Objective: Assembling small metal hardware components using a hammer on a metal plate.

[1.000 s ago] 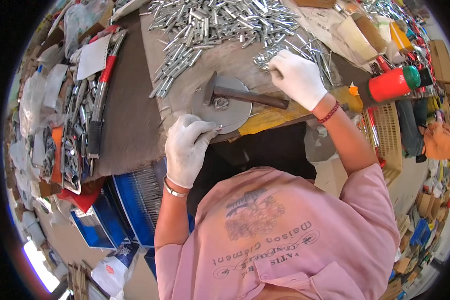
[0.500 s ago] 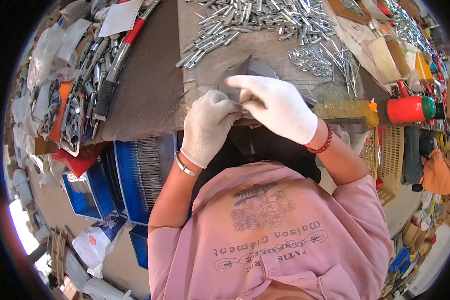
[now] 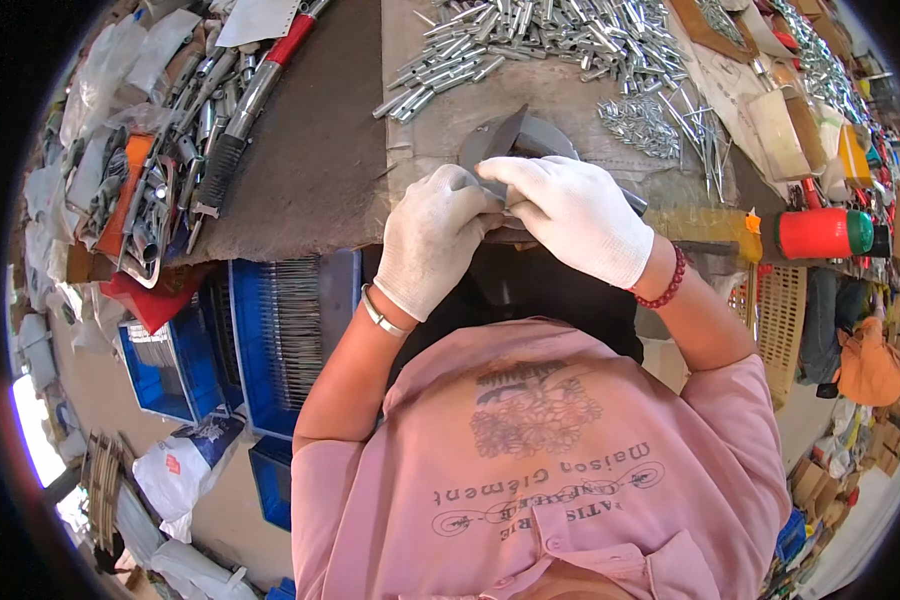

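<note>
My left hand [image 3: 432, 238], in a white glove, is at the bench's front edge with its fingertips pinched together. Whatever they grip is too small and too covered to name. My right hand [image 3: 588, 218], gloved too, meets it from the right, thumb and fingers bent in around the same spot. Just beyond both hands lies a round grey metal disc [image 3: 548, 138], partly covered by them. A dark pointed plate [image 3: 507, 128] stands up on it. The end of a dark bar [image 3: 633, 200] sticks out beside my right hand.
Short metal tubes [image 3: 580, 40] are heaped at the far side, near small metal pins [image 3: 638, 125] and long thin rods [image 3: 708, 150]. Tools crowd the left, including a red-and-black handled one [image 3: 255, 105]. A red-green cylinder [image 3: 820, 233] sits right. Blue bins [image 3: 245, 370] stand below the bench.
My right hand's index finger was stretched out to the left; now it is bent down closer to the left hand. The whole view has shifted slightly.
</note>
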### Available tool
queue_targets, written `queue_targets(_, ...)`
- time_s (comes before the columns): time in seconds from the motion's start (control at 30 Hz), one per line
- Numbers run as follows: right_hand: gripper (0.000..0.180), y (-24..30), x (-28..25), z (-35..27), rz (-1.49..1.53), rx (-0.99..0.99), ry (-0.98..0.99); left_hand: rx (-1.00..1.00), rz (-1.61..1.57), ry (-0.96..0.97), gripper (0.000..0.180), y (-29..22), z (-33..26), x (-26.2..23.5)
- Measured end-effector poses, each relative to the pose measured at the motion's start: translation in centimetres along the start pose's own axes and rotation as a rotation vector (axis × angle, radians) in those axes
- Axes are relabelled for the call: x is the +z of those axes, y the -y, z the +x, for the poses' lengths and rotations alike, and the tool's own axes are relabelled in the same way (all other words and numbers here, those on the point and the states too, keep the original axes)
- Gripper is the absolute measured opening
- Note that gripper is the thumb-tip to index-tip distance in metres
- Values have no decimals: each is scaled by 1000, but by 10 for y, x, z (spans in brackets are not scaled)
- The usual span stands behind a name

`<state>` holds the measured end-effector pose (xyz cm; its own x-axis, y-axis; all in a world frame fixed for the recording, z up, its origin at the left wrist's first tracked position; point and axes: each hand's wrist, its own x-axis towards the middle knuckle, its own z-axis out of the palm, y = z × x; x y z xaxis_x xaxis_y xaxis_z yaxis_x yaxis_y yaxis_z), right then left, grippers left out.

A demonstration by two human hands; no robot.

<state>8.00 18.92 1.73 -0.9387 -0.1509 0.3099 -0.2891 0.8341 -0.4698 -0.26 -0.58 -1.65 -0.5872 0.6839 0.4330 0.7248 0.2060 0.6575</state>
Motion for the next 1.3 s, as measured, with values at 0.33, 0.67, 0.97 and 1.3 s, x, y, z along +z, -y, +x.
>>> queue_targets(0.33,57,-7,-25,-19,-312,156,-45,-22,-14,9,13,0,1,0)
queue_targets(0.67,45,12,-50,-61,-99,285,-253,-103,-80,87,12,3,4,-1)
queue_targets(0.97,45,17,-35,-85,-135,242,61,-92,-87,68,15,4,5,-4)
queue_targets(1.3,49,-12,-35,-54,32,331,-40,-137,-163,123,15,10,7,-4)
